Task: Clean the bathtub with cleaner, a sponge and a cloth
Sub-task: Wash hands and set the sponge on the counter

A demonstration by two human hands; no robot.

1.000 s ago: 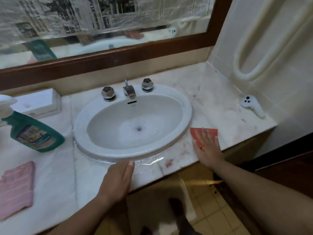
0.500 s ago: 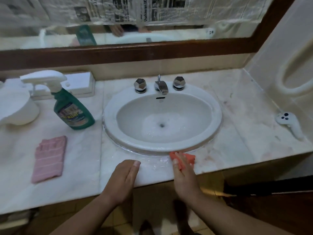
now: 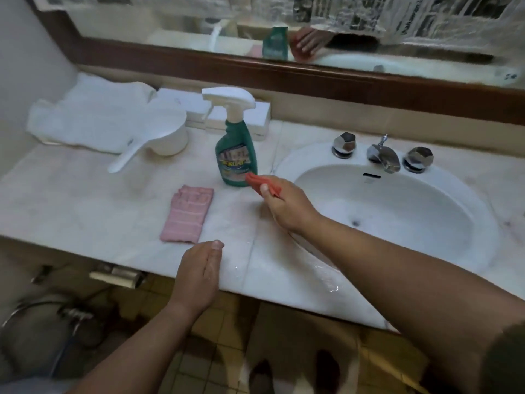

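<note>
Loosely, right hand pinches floppy orange sponge.

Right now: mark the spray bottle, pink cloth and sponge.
spray bottle (image 3: 237,155), head view, green body.
pink cloth (image 3: 189,214), head view, centre of the cloth.
sponge (image 3: 254,180), head view, exposed orange end.

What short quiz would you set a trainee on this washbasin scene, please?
1. True or false: the right hand grips the sponge close to the bottle.
2. The cloth lies: A on the bottle; B flat on the counter; C in the right hand.
3. What does the left hand hold?

Key: 1 true; 2 B; 3 nothing, it rests open on the counter edge.
</note>
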